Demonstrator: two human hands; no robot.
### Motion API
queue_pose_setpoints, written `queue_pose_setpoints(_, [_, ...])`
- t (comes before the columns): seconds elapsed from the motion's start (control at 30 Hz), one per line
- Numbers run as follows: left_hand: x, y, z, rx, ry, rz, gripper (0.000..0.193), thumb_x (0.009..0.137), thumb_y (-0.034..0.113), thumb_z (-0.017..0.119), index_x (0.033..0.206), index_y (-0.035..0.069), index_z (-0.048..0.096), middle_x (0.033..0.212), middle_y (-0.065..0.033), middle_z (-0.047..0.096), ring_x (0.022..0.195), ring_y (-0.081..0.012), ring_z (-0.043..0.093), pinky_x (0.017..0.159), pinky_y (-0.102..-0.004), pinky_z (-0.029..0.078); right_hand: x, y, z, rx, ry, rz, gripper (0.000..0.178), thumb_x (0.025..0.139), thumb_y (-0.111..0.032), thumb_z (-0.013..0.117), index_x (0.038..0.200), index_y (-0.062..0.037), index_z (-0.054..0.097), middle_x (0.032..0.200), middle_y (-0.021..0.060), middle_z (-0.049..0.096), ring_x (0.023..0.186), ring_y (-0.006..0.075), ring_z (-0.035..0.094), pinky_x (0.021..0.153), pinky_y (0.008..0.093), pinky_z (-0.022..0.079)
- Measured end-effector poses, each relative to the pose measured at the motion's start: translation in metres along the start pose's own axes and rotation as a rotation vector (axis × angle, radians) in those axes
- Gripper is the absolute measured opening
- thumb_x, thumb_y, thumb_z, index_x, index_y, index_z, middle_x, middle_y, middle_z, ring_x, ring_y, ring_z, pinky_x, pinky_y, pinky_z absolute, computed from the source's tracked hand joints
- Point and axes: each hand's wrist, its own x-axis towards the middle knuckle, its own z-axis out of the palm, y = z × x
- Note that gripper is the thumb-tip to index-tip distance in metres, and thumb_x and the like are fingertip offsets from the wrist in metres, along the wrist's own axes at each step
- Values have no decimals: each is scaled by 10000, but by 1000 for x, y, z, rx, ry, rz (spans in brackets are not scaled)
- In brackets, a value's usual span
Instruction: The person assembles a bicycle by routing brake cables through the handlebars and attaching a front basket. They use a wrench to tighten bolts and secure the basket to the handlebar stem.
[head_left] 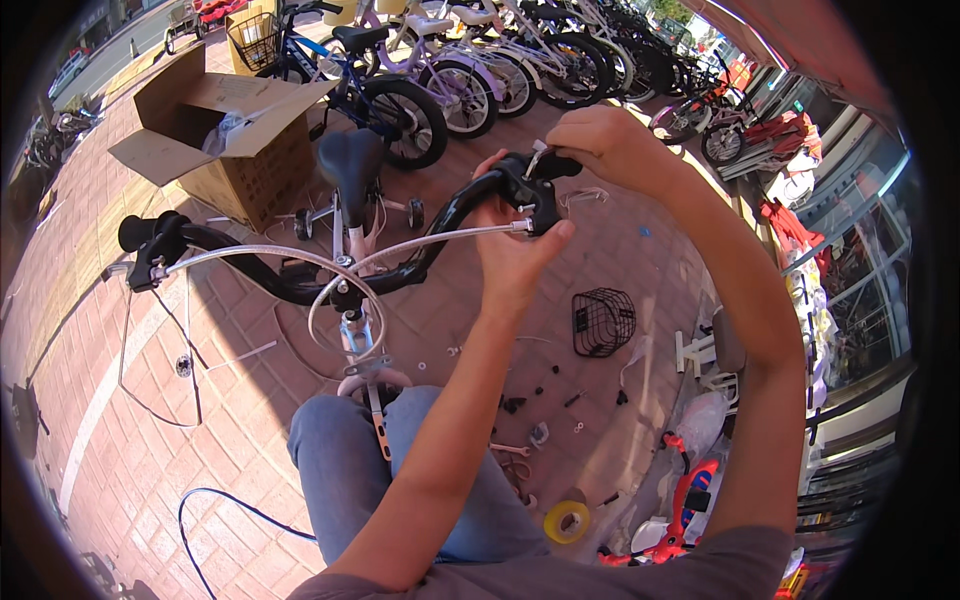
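A small bicycle stands between my knees, its black handlebar (275, 278) reaching across the middle. My left hand (510, 245) is wrapped around the handlebar's right end from below, thumb beside the black brake lever mount (542, 212). Above it, my right hand (605, 148) has its fingers curled closed over a slim silver tool (537, 158) at the brake clamp; its far end is hidden by the fingers. A silver brake cable (430, 240) runs from this mount and loops before the stem. The other brake lever (145, 265) sits on the left end. Behind the bar is a black saddle (350, 160).
An open cardboard box (245, 170) stands at far left, a row of bicycles (470, 95) behind. Right of my legs lie a black wire basket (603, 322), small loose parts, a wrench (510, 449), yellow tape (567, 522) and a red-and-blue frame (683, 505). A wheel (183, 366) lies left.
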Motion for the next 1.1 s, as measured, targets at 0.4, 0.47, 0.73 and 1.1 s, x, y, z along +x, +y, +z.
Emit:
queue_pose_setpoints(0.4, [0,5,1,53,9,0,904,620,47,782,1379,55,292,1242,-95,436,1135,-171,481,926,-295,437,-67,-88,-52,301,58,177,341,693,-18,704,1027,-80,668,801,96,594,699,289,584,623,362,476])
queue_pose_setpoints(0.47, [1,5,-1,67,35,15,895,624,42,778,1377,53,294,1247,-98,439,1139,-169,482,929,-300,439,-46,-100,-47,317,109,12,297,663,-17,717,952,-78,688,756,82,576,660,274,577,584,366,466])
queue_pose_setpoints(0.73, [1,3,0,74,41,-53,839,614,96,813,1317,43,358,1192,-75,471,1072,-158,513,927,-303,442,132,-86,-9,104,-59,-124,132,747,-214,644,809,-101,673,708,93,630,712,305,612,622,411,451])
queue_pose_setpoints(1.1, [2,5,0,48,38,-38,902,578,64,818,1335,70,328,1178,-75,463,1048,-162,509,888,-293,450,-43,11,0,288,50,709,486,893,-336,588,569,-6,440,510,8,363,506,85,345,477,304,276])
